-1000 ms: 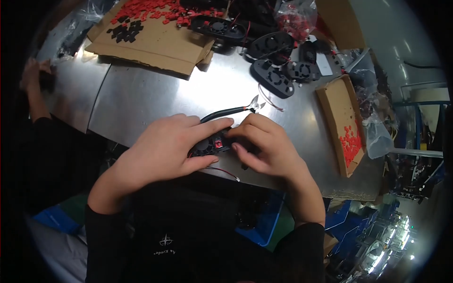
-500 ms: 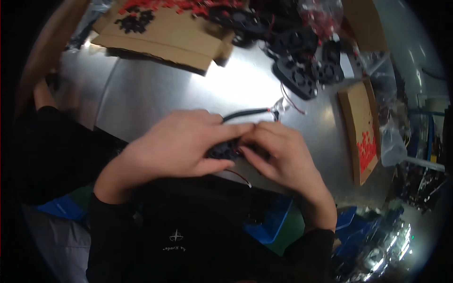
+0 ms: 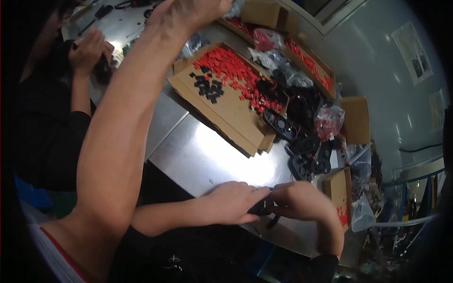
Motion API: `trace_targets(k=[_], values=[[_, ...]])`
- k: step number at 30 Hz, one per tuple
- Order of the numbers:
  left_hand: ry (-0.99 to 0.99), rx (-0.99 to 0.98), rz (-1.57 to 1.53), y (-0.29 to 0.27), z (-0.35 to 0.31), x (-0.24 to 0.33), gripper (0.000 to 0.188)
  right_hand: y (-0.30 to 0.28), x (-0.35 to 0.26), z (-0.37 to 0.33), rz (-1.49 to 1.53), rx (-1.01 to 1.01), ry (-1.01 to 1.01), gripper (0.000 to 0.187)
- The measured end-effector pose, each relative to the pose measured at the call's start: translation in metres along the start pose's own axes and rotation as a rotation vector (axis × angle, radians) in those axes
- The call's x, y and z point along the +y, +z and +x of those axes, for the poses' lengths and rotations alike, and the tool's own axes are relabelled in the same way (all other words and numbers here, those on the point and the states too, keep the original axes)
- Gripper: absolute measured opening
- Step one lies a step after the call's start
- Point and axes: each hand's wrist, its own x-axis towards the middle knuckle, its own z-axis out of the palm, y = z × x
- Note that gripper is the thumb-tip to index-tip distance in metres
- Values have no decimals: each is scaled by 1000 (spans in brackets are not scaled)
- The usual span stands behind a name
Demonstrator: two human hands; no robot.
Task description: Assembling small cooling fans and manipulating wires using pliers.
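Note:
My left hand [image 3: 231,202] is closed round one end of a black plastic part [image 3: 259,207], held low over the table's front edge. My right hand [image 3: 298,200] meets it from the other side, fingers bent and pinching at the part's right end. Most of the part is covered by my fingers, so its exact kind is hidden. Beneath the hands hangs a short dark strip [image 3: 272,221]. Beyond them lies a heap of black oval housings [image 3: 281,123] with round grilles and thin wires.
Another person's bare arm [image 3: 118,122], with a grey sleeve, crosses the left side above my left forearm. A cardboard tray [image 3: 226,125] holds red and black small pieces. Further left, a co-worker's hands [image 3: 89,49] are raised. A smaller cardboard box [image 3: 336,185] stands at right.
The view has swung up and left, showing more of the table and wall. Another person's arm now reaches across the left side. My hands still hold the black part together.

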Motion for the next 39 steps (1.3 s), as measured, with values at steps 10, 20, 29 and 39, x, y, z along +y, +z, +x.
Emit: trace_targets(k=[10, 20, 29, 39], values=[[9, 7, -82, -5, 9, 3, 46, -86, 72, 267, -213, 800, -209, 19], [-50, -83, -84, -5, 8, 5, 52, -53, 86, 252, -288, 849, -176, 15], [-8, -52, -35, 2, 11, 12, 55, -26, 78, 210, -205, 875, -43, 12], [-63, -31, 9, -2, -1, 9, 55, 61, 68, -3, 186, 983, 6, 18]])
